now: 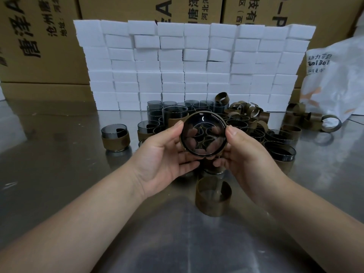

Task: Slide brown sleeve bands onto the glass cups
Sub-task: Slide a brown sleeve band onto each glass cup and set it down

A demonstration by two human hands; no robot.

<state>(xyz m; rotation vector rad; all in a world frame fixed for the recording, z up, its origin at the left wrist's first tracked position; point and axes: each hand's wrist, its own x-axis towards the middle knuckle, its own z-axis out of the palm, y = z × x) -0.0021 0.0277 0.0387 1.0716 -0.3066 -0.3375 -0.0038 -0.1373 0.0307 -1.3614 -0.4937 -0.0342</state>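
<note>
I hold a smoky glass cup (203,133) above the table, its round end turned toward me. My left hand (167,152) grips its left side and my right hand (242,152) grips its right side, thumbs on the rim, fingers behind the glass. A brown sleeve band (224,123) shows as a thin ring around the cup's edge. A loose brown band (213,198) stands on the table just below my hands. A banded cup (115,139) stands alone at the left. Behind my hands stand several bare grey cups (177,109) and a heap of loose bands (246,113).
The table (59,174) is shiny metal. A wall of white foam blocks (193,64) stands behind the cups, with cardboard boxes (39,40) further back. A white plastic bag (334,81) lies at the right, with more bands (307,117) in front of it.
</note>
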